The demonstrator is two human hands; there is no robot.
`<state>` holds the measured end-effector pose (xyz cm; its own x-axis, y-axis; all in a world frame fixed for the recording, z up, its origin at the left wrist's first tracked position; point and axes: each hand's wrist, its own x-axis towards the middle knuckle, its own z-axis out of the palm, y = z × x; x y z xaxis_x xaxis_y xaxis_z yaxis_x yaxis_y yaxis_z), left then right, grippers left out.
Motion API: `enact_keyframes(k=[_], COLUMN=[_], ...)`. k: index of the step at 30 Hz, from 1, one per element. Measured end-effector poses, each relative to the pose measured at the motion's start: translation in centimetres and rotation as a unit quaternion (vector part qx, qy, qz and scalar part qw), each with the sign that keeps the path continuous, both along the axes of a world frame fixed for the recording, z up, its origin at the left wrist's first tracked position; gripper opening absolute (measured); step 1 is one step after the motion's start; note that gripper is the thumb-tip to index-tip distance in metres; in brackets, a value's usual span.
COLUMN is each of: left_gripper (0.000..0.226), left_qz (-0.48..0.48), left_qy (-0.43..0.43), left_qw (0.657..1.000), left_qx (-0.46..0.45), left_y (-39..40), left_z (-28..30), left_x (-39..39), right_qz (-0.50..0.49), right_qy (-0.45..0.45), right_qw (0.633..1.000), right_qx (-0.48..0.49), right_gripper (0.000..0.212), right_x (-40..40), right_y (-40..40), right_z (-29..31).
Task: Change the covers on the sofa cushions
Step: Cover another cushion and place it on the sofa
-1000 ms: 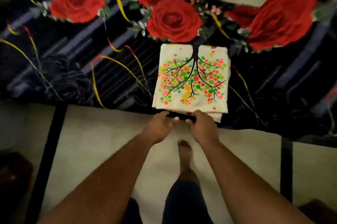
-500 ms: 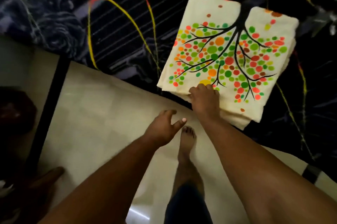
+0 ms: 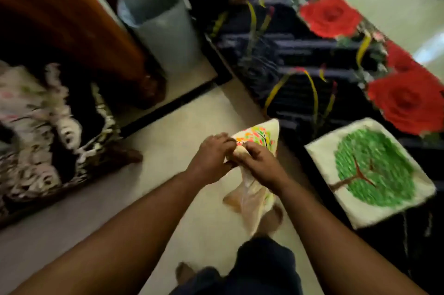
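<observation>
Early days by the look of it: both hands, left hand [image 3: 209, 158] and right hand [image 3: 258, 165], were pinching the dotted-tree cover [image 3: 258, 137] over the floor, none fitted yet. The green-tree cover [image 3: 371, 172] lay at the rug's [image 3: 300, 54] near edge.

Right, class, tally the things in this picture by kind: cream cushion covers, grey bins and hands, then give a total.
Cream cushion covers: 2, the colourful-dot tree cover gripped by both hands and the green-tree cover lying on the rose-print cloth.
Grey plastic bins: 1.
Hands: 2, left hand and right hand.
Total: 5.
</observation>
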<state>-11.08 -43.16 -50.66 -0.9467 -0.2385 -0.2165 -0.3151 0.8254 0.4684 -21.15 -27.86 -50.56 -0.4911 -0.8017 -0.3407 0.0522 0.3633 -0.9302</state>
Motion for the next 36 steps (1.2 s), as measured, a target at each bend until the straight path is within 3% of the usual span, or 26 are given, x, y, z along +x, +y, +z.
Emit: enact_keyframes(k=[2, 4, 7, 9, 11, 15, 17, 20, 23, 27, 31, 33, 36], left_gripper=[0.021, 0.015, 0.02, 0.017, 0.021, 0.038, 0.044, 0.052, 0.056, 0.034, 0.035, 0.04, 0.066], left_qz=[0.063, 0.136, 0.258, 0.328, 0.4, 0.465, 0.467, 0.492, 0.519, 0.521, 0.614, 0.628, 0.631], left_qy=[-0.001, -0.008, 0.025, 0.047, 0.046, 0.005, -0.031, -0.115, -0.17, -0.158, -0.154, -0.148, -0.179], left_qw=[0.998, 0.99, 0.964, 0.944, 0.915, 0.873, 0.853, 0.785, 0.734, 0.722, 0.628, 0.624, 0.665], left_qx=[0.003, 0.028, 0.052, 0.014, -0.031, -0.147, -0.232, -0.359, -0.403, -0.428, -0.453, -0.442, -0.358], left_y=[-4.9, -9.1, -14.4, -17.8, -20.7, -25.2, -27.3, -30.8, -35.2, -39.1, -41.0, -42.2, -45.2], left_z=[4.5, 8.4, 13.9, 17.3, 20.4, 23.5, 23.9, 23.8, 23.3, 23.6, 22.9, 22.0, 20.8], left_x=[8.5, 17.9, 31.4, 40.4, 48.9, 61.0, 65.7, 71.4, 76.1, 80.8, 85.1, 86.5, 88.6], right_qz=[0.1, 0.203, 0.245, 0.233, 0.221, 0.241, 0.26, 0.291, 0.344, 0.405, 0.453, 0.452, 0.452], right_qy=[0.096, 0.249, 0.453, 0.519, 0.527, 0.496, 0.505, 0.53, 0.545, 0.512, 0.486, 0.487, 0.503], right_qw=[0.99, 0.944, 0.851, 0.821, 0.821, 0.833, 0.819, 0.788, 0.749, 0.737, 0.711, 0.687, 0.65], right_qx=[0.015, 0.071, 0.107, 0.052, -0.013, -0.048, -0.08, -0.116, -0.154, -0.179, -0.232, -0.292, -0.346], right_gripper=[0.033, 0.048, 0.032, 0.019, 0.015, 0.014, 0.016, 0.013, 0.028, 0.031, 0.018, 0.014, 0.014], right_x=[5.8, 12.4, 22.0, 27.6, 32.5, 41.5, 45.9, 51.1, 56.0, 61.3, 67.5, 71.1, 76.7], right_y=[-4.7, -9.7, -16.3, -20.9, -25.5, -34.0, -38.8, -46.0, -54.0, -62.5, -69.7, -72.5, -75.8], right_z=[3.5, 6.1, 9.4, 11.6, 13.9, 18.7, 20.0, 21.0, 20.7, 20.6, 21.4, 21.0, 19.7])
